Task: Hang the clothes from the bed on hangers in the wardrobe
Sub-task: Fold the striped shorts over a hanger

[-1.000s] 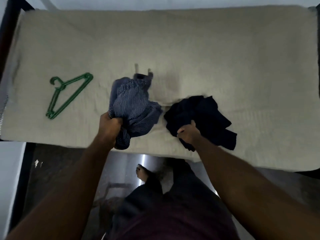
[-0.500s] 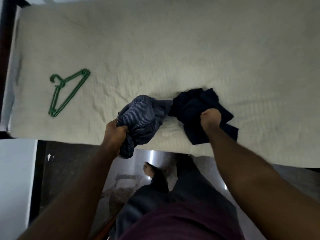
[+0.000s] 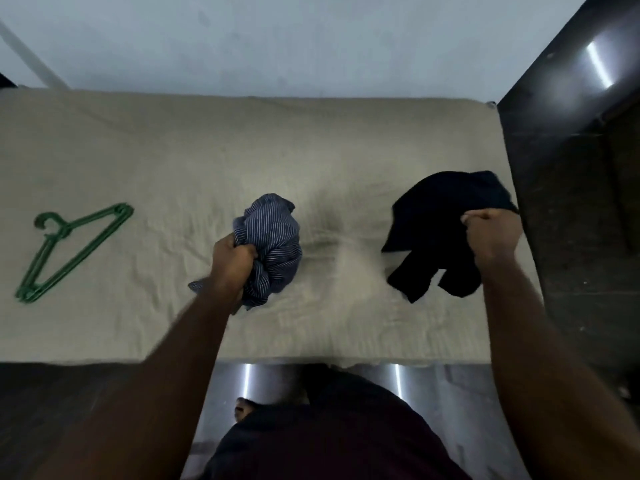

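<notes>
On my feed the left hand [image 3: 232, 261] is clenched in a fist round a bunched blue striped shirt [image 3: 273, 230], which sits over the middle of the bed [image 3: 173, 161]. I cannot tell whether the bundle rests on the sheet or is held just above it. The right hand [image 3: 491, 233] is also fisted, gripping the upper edge of a black garment [image 3: 433, 216] near the bed's right end, and the cloth trails below the fist in 2 loose flaps. The 2 garments are well apart. Far to the left, green plastic hangers [image 3: 72, 251] lie flat on the beige sheet in a stack, hooks pointing away from me. I cannot count them. A dark glossy panel [image 3: 571, 168] stands just beside the bed's right end.
</notes>
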